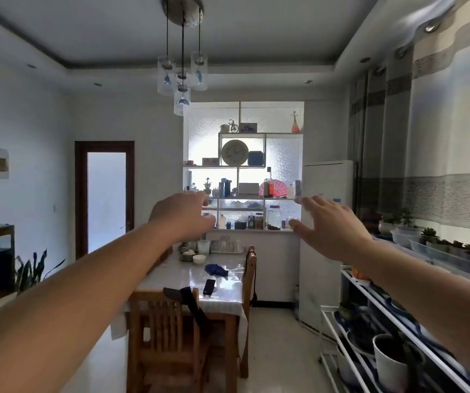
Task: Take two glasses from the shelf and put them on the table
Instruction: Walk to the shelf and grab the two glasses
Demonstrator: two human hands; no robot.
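Note:
Both my arms stretch forward into the room. My left hand (182, 215) is held out with fingers curled apart and nothing in it. My right hand (330, 225) is spread open, also holding nothing. Far beyond them a white shelf unit (242, 198) stands against a frosted window, crowded with bottles, jars and a clock; I cannot make out glasses on it. A table (197, 279) with a glossy cover stands in front of the shelf. Several clear glasses (226, 243) sit on a tray at the table's far end.
Wooden chairs (168, 333) stand at the table's near end and right side. On the table lie a blue cloth (215, 269), a dark phone (209, 286) and bowls (199, 258). A white fridge (326, 222) stands right of the shelf. A white rack with pots (389, 355) lines the right wall.

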